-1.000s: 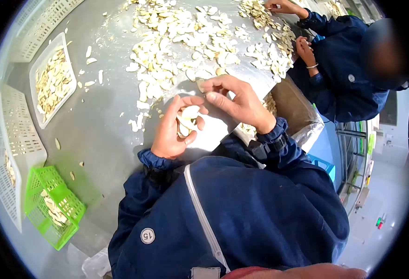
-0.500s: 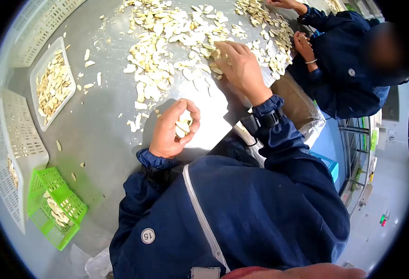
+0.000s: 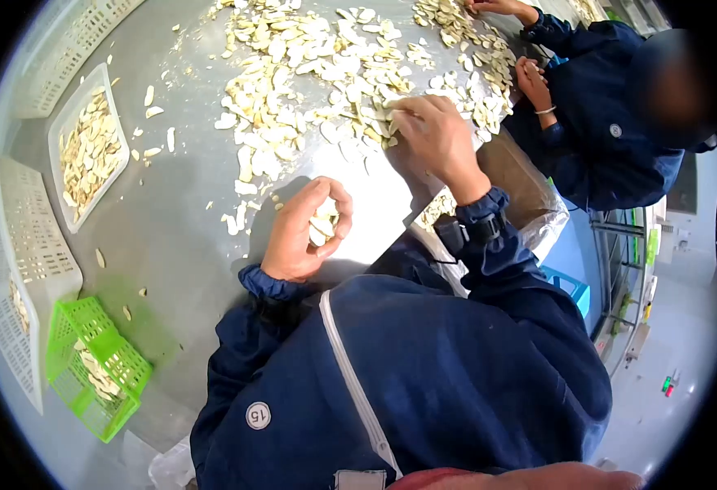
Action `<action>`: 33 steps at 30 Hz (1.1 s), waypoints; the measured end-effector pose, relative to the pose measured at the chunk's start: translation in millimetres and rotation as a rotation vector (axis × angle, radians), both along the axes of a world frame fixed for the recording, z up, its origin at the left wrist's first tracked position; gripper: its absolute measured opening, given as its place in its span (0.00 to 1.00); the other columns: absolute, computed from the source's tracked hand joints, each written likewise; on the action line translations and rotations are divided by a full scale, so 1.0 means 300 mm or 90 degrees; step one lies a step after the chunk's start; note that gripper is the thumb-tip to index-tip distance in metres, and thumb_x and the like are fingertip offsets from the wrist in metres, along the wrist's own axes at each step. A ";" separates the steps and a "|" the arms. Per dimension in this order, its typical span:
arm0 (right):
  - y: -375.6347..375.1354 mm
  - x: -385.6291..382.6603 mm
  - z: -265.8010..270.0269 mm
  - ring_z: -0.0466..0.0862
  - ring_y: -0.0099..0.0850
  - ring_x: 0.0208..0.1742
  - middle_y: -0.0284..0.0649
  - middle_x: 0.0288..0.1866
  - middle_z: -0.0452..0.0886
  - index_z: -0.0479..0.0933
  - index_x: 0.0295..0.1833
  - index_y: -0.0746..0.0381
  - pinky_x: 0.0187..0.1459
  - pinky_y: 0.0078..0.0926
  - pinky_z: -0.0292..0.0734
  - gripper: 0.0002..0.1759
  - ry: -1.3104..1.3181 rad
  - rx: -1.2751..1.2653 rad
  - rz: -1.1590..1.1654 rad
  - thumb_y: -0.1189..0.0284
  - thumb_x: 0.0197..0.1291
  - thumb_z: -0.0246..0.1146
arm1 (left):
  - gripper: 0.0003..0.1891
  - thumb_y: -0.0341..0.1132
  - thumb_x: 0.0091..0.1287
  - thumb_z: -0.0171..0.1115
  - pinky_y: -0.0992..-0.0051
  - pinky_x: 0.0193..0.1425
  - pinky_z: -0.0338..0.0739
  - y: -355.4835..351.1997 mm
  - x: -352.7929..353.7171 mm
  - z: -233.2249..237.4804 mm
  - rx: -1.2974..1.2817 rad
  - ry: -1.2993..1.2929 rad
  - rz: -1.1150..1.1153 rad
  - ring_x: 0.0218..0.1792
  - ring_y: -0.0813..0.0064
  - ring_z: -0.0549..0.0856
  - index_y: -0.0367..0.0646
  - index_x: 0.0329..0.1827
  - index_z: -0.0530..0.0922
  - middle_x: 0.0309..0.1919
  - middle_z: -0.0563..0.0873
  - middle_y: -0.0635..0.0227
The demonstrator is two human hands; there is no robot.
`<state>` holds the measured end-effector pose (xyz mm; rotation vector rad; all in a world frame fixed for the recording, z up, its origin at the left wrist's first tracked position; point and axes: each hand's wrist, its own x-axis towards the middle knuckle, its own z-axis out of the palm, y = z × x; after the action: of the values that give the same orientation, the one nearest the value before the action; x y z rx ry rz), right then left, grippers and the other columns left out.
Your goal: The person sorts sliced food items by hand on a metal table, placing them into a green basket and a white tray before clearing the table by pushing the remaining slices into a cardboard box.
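My left hand [image 3: 303, 233] is curled round several pale dried slices [image 3: 323, 222], held just above the metal table. The cupped fingers and thumb form a ring, and the slices show inside it. My right hand [image 3: 444, 145] is at the near right edge of a wide spread of similar slices [image 3: 273, 106]. Its fingers are bent and drawn together, the tips down among the slices. Whatever lies under those fingertips is hidden.
A white tub [image 3: 124, 163] of slices, a green basket [image 3: 101, 314] and white perforated crates [image 3: 36, 216] stand at left. Below my right wrist is an open bag of slices [image 3: 438, 209]. A cardboard box [image 3: 526, 175] and a co-worker [image 3: 611, 114] are at right.
My right hand has drawn back a little to the right and towards me, uncovering slices and part of the bag below. My left hand has stayed almost still, holding its slices.
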<state>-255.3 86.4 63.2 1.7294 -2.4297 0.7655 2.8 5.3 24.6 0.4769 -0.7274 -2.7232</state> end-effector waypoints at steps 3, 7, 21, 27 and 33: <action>-0.047 0.034 -0.025 0.86 0.48 0.51 0.45 0.48 0.90 0.89 0.55 0.56 0.55 0.41 0.82 0.14 0.057 -0.004 0.058 0.65 0.67 0.71 | 0.14 0.44 0.86 0.52 0.85 0.18 0.65 0.002 0.000 -0.020 -0.053 0.014 0.002 0.32 0.78 0.82 0.43 0.49 0.78 0.42 0.83 0.64; -0.022 0.024 -0.024 0.85 0.50 0.51 0.45 0.50 0.90 0.88 0.56 0.58 0.55 0.42 0.82 0.15 0.009 0.062 0.106 0.70 0.65 0.69 | 0.14 0.44 0.86 0.52 0.84 0.18 0.65 0.002 -0.001 -0.019 -0.065 0.011 0.016 0.31 0.78 0.82 0.43 0.49 0.78 0.42 0.83 0.64; -0.060 0.047 -0.007 0.85 0.45 0.52 0.41 0.50 0.89 0.86 0.48 0.59 0.57 0.40 0.81 0.09 0.009 0.054 0.168 0.70 0.64 0.69 | 0.16 0.45 0.86 0.51 0.83 0.20 0.64 -0.003 -0.001 0.007 0.010 -0.022 -0.001 0.32 0.80 0.81 0.43 0.48 0.78 0.40 0.83 0.66; -0.001 0.005 0.014 0.86 0.47 0.50 0.43 0.46 0.89 0.86 0.50 0.60 0.53 0.41 0.82 0.09 -0.037 0.055 0.169 0.69 0.69 0.67 | 0.14 0.44 0.86 0.53 0.84 0.18 0.65 0.002 -0.005 -0.001 0.031 -0.018 0.006 0.31 0.78 0.82 0.43 0.48 0.78 0.41 0.83 0.64; -0.246 -0.011 -0.047 0.86 0.46 0.53 0.42 0.49 0.89 0.87 0.53 0.58 0.55 0.42 0.82 0.11 0.076 -0.052 0.155 0.68 0.70 0.67 | 0.14 0.44 0.86 0.52 0.84 0.18 0.65 -0.002 -0.005 0.002 0.027 -0.017 0.007 0.31 0.78 0.82 0.43 0.48 0.78 0.42 0.84 0.64</action>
<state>-258.7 12.5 49.2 2.0006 -2.1078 0.7480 1.2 4.8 25.2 0.5269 -0.6723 -2.7315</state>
